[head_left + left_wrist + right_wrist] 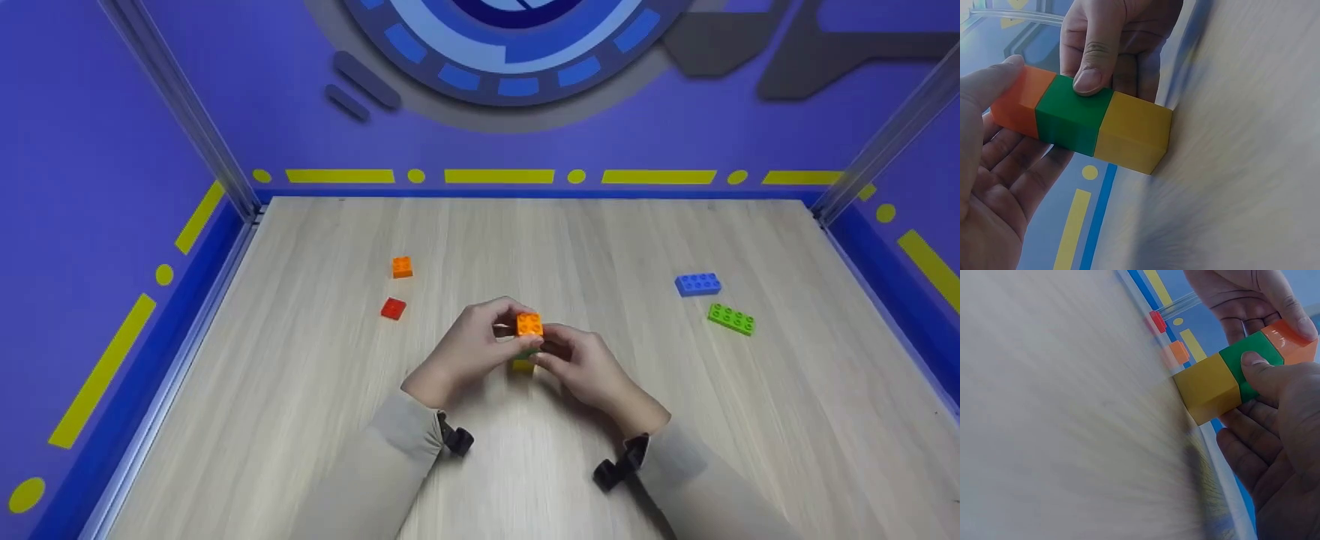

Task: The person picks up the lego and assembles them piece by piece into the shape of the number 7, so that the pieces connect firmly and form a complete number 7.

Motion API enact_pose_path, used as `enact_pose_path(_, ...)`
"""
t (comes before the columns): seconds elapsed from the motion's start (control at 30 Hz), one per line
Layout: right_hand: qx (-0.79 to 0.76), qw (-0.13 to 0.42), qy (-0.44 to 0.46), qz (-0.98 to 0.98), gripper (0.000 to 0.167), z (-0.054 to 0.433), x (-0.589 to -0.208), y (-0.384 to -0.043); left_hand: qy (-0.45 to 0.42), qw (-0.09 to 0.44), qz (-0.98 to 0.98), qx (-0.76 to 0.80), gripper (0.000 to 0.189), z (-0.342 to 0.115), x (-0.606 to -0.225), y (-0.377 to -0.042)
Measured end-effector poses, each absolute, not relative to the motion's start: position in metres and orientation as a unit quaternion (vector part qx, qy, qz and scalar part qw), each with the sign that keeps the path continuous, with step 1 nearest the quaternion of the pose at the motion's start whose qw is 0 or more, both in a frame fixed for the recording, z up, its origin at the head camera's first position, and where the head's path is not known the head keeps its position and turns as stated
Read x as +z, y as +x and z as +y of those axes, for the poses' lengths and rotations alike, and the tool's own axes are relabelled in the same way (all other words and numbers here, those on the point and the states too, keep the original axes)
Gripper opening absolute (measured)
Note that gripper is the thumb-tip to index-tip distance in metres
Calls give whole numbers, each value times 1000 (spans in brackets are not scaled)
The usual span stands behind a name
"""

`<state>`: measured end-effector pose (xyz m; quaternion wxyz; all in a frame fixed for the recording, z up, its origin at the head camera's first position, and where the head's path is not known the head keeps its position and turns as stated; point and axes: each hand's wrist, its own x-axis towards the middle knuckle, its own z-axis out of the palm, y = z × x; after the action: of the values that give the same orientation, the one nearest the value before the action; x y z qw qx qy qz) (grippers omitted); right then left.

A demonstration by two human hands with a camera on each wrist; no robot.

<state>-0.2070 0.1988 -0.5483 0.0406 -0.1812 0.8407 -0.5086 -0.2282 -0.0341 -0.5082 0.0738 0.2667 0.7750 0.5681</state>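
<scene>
Three building bricks form one upright stack in front of the person: an orange brick on top, a green brick in the middle and a yellow brick at the bottom. The left hand pinches the orange brick, its thumb lying across one face. Lower down, the right hand grips the green brick between thumb and fingers. Both wrist views show the three bricks flush against one another, with the yellow one close over the table. From the head view, fingers cover most of the green brick.
On the wooden table, a loose orange brick and a red brick lie to the left. A blue brick and a lime green brick lie to the right. Blue-purple panels border the back and sides.
</scene>
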Motion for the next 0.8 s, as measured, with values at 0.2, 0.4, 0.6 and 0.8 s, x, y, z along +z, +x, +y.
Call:
enact_pose_path(0.2,-498,37,-186,846,45,200,-547,-206,263,77,770,576,27,-33,-510,-229)
enact_pose_path(0.4,-489,41,-187,851,44,199,-544,-205,244,93,760,595,30,-33,-513,-229)
enact_pose_path(0.6,-497,49,-195,844,44,200,-545,-206,216,111,750,616,31,-33,-520,-231)
enact_pose_path(0.8,-514,60,-187,835,43,204,-544,-207,203,122,727,644,32,-31,-523,-231)
